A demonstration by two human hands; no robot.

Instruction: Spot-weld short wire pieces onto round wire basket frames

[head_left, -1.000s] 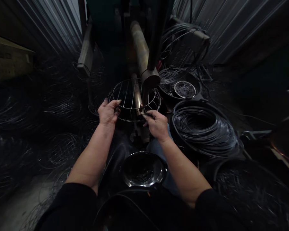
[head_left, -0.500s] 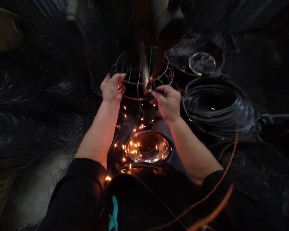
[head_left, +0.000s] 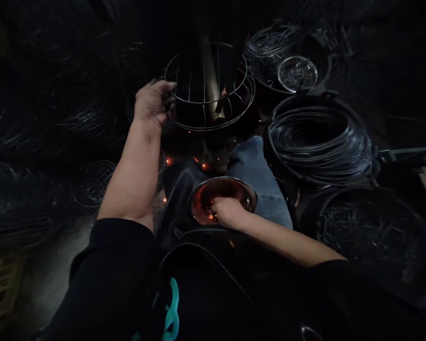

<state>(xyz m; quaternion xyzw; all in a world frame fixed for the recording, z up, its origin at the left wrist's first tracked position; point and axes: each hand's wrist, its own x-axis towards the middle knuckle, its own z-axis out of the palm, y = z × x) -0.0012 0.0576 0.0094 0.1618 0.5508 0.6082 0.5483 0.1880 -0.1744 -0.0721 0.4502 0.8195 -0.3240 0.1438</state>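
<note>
Leftmost, a yellowish crate (head_left: 3,284) sits in the lower corner of the view, with dim tangles of wire (head_left: 95,182) between it and the person. The left arm, sleeved in black to above the elbow, slants steeply up and away, almost straight. At its end the left hand (head_left: 152,102) is turned inward with the back of the wrist raised; its thumb lies flat, pointing right across the upper ring, while the other fingers curl beneath, grasping the left edge of a round wire frame (head_left: 199,103). That frame stands out ahead of the knees, its upper ring crossed by thin bars, with a metal rod (head_left: 213,87) inside it ending near the front edge. Orange sparks (head_left: 204,166) glow below.

Nearer the body, a shiny bowl (head_left: 234,187) rests at the lap beside a denim-clad leg (head_left: 259,166). The right hand (head_left: 229,211) reaches over its near right rim, back upward, forearm low and angled in from the right. Its fingers dip, bent, among short metal pieces (head_left: 210,211); the light is poor, so I cannot tell whether they pinch one. Farther right, a wire coil (head_left: 319,147) fills a round tub.
</note>
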